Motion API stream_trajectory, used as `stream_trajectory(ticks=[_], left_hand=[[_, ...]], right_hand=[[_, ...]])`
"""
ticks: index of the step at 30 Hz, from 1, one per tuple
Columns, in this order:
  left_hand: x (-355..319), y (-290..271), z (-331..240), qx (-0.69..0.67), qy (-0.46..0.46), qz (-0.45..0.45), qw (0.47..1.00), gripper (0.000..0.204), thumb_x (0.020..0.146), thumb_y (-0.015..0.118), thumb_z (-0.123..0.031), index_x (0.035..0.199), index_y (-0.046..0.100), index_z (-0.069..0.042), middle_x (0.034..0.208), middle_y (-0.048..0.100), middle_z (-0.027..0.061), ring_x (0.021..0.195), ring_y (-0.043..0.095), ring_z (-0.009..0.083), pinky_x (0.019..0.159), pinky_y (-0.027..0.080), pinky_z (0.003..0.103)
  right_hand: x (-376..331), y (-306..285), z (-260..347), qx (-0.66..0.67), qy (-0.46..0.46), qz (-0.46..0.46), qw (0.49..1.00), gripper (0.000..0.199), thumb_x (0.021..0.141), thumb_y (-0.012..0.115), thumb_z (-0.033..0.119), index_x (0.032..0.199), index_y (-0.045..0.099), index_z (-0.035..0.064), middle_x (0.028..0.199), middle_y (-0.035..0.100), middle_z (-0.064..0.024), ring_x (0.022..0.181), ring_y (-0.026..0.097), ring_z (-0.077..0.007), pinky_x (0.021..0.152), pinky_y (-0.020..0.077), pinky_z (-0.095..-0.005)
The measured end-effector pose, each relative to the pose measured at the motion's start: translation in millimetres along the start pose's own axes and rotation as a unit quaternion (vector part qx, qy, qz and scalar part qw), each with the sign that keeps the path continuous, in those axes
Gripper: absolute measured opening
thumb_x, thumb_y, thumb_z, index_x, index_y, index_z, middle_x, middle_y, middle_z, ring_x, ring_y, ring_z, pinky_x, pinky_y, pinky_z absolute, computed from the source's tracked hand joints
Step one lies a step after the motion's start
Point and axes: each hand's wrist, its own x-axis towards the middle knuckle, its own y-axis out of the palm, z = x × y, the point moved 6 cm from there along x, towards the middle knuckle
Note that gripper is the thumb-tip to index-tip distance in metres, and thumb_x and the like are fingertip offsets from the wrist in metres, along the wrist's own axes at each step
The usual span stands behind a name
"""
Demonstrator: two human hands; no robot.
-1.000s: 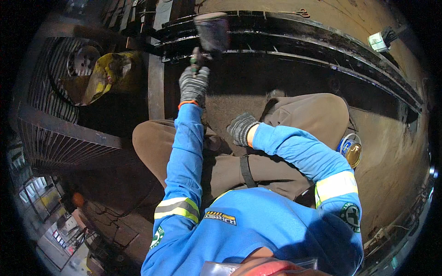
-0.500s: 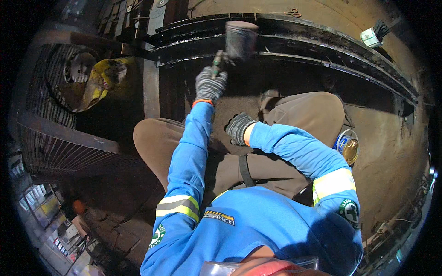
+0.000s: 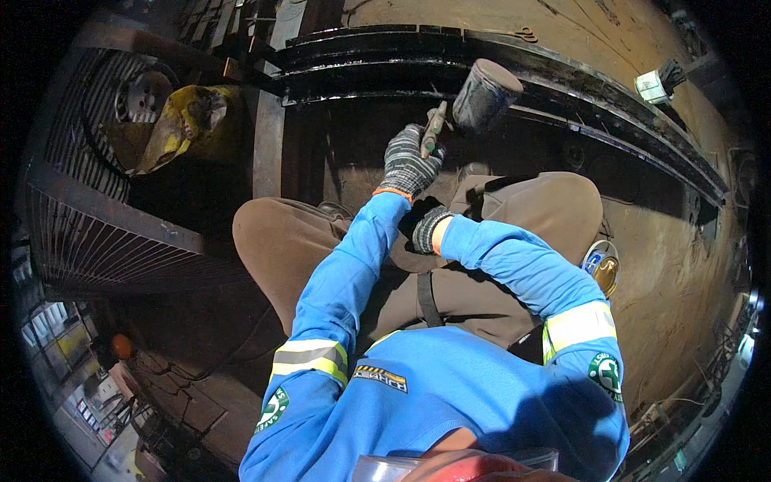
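Observation:
My left hand (image 3: 414, 159), in a grey striped knit glove, is closed around a worn, plier-like tool (image 3: 434, 130) with green on its handle. Just past the tool's end is a grimy, can-shaped cylinder (image 3: 484, 96), tilted to the right, which the tool appears to grip. The cylinder's flat round end has a dull pinkish-brown colour; I cannot tell whether it is open. Near my lap, my right hand (image 3: 427, 225) has its gloved fingers curled, partly lost in shadow, so anything inside them is hidden. Beyond the cylinder run long, glossy black steel beams (image 3: 369, 71).
A stained yellow container (image 3: 193, 120) sits at the left by a ribbed metal frame (image 3: 120, 210). Scissors (image 3: 526, 34) lie behind the beams. A white holder with dark bristly things (image 3: 652, 87) stands far right. By my right knee is a small blue-and-gold tin (image 3: 602, 269).
My left hand has moved right and slightly nearer, carrying the tool. The cylinder has swung right and tilted over. My right hand has shifted slightly right.

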Motion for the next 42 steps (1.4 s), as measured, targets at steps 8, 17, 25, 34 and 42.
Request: stream_trajectory(ticks=[8,17,25,34,42], left_hand=[[3,-14,-7,0.042,-0.012,-0.019,0.999,0.032,0.071,0.072,-0.024,0.093,0.059,-0.005,0.083,0.064,0.0195,0.081,0.062,0.0371,0.074,0.05,0.043],[-3,-4,-13,-0.025,0.07,0.019,0.997,0.034,0.072,0.07,-0.021,0.1,0.059,-0.005,0.093,0.063,0.0193,0.089,0.061,0.0361,0.077,0.05,0.041],[-1,-18,11,0.079,-0.041,-0.001,0.996,0.035,0.069,0.071,-0.03,0.092,0.058,-0.006,0.085,0.064,0.0187,0.082,0.062,0.0377,0.074,0.05,0.044],[2,-117,118,0.081,-0.159,-0.297,0.938,0.033,0.074,0.065,-0.033,0.089,0.058,-0.004,0.081,0.064,0.0188,0.075,0.064,0.035,0.071,0.05,0.044],[-5,-153,166,-0.131,-0.185,-0.435,0.871,0.029,0.08,0.063,-0.019,0.097,0.059,0.005,0.09,0.064,0.0176,0.08,0.061,0.0268,0.075,0.046,0.037]], right_hand=[[0,0,-2,-0.015,0.01,0.047,0.999,0.044,0.079,0.059,0.042,0.115,0.061,0.0159,0.117,0.061,-0.0099,0.108,0.057,-0.0295,0.09,0.0424,-0.0471],[5,5,2,-0.029,-0.028,0.01,0.999,0.052,0.078,0.061,0.043,0.12,0.056,0.0126,0.118,0.06,-0.0116,0.108,0.057,-0.0301,0.091,0.0423,-0.0479],[2,-9,5,-0.017,-0.016,0.024,0.999,0.045,0.076,0.063,0.037,0.114,0.061,0.0126,0.117,0.061,-0.0127,0.105,0.059,-0.0312,0.086,0.045,-0.0481],[5,-17,10,0.003,-0.04,0.005,0.999,0.033,0.074,0.064,0.032,0.099,0.069,0.0116,0.1,0.067,-0.0136,0.094,0.064,-0.0337,0.075,0.0499,-0.0493],[6,-20,12,0.006,-0.027,0.058,0.998,0.035,0.074,0.067,0.035,0.097,0.066,0.0088,0.097,0.066,-0.0147,0.093,0.063,-0.0341,0.076,0.0489,-0.0479]])
